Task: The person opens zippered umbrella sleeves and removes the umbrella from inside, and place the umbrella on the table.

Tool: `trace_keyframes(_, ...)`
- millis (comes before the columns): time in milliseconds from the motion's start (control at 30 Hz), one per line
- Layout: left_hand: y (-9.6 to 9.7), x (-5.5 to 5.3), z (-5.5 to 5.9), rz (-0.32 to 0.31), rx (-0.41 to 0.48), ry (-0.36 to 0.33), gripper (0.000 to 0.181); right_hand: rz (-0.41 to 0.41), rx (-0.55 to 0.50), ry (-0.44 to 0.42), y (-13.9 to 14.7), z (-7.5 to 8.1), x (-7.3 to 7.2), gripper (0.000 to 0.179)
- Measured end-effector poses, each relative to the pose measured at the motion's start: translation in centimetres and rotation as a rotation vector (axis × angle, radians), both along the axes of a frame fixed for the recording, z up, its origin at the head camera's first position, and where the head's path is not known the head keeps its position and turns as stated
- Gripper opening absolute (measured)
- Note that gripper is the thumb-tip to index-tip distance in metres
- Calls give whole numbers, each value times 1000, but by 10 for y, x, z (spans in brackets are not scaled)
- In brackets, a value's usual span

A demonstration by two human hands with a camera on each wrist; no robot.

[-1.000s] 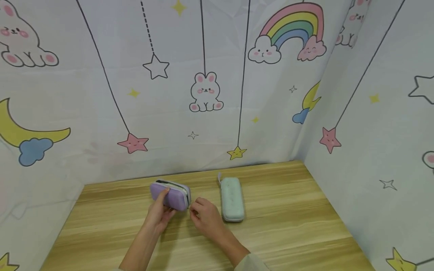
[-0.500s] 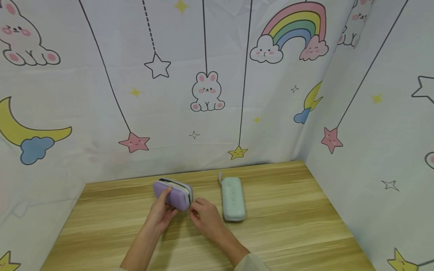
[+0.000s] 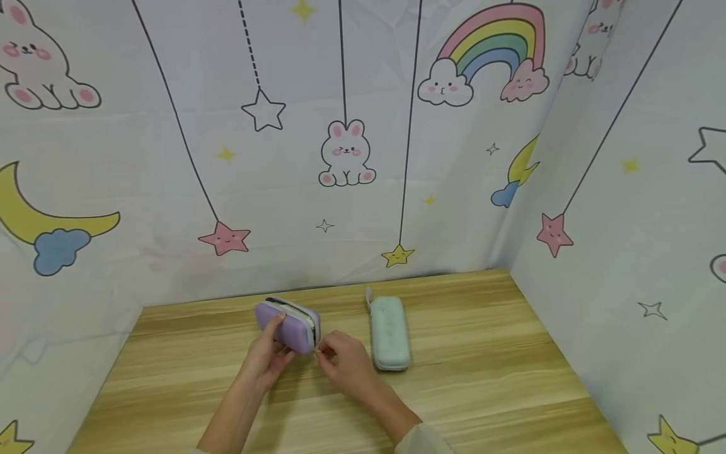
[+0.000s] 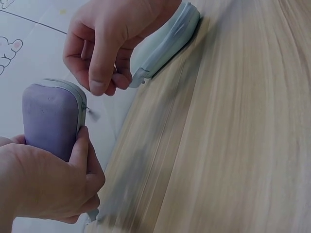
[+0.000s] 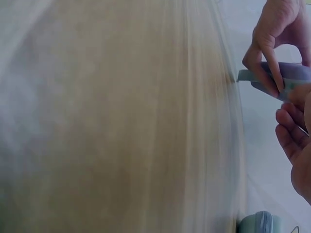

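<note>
A purple hard zip case (image 3: 286, 326) is held tilted over the table in my left hand (image 3: 269, 356), thumb on its front and fingers beneath. In the head view its zip gapes along the top and right end, showing something pale inside. My right hand (image 3: 343, 359) is at the case's lower right corner, thumb and fingers curled together. In the left wrist view, a small blurred zip pull (image 4: 92, 114) hangs from the case below the right fingertips (image 4: 97, 88); I cannot tell whether they pinch anything.
A mint green zip case (image 3: 389, 333) with a wrist strap (image 3: 367, 297) lies upright-lengthwise on the wooden table (image 3: 482, 353), just right of my right hand. A white cloth (image 3: 283, 202) printed with bunnies and stars stands behind the table and along its sides.
The head view shifted slightly. The purple case drifted a little right, then slightly back left. My right hand stays at its corner with only small finger movements. The mint case stays put.
</note>
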State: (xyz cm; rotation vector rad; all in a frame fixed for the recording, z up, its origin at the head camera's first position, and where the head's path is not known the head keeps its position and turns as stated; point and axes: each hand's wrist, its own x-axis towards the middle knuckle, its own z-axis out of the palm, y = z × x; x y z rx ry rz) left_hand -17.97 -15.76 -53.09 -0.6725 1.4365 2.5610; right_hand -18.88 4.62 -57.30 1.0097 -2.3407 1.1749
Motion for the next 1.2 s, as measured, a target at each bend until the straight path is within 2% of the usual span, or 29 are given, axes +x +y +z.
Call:
trace_keyframes(300,-5,1,-1,-15,22,3,84,20,-66,-57,12,11,-9,6)
trace_keyframes(600,-4,3,0,-61,-7,13,80,-77,-97,-111,14,41,-12,12)
trace_keyframes(767,-4,3,-1,-100,-51,27,76,-78,-89,-122,13,52,-15,15)
trace_keyframes(1000,-4,6,-1,-188,-179,38,77,-22,-83,-176,8,53,-19,22)
trace_keyframes(1200,-5,6,2,-220,-237,48,81,34,-91,-271,3,49,-18,31)
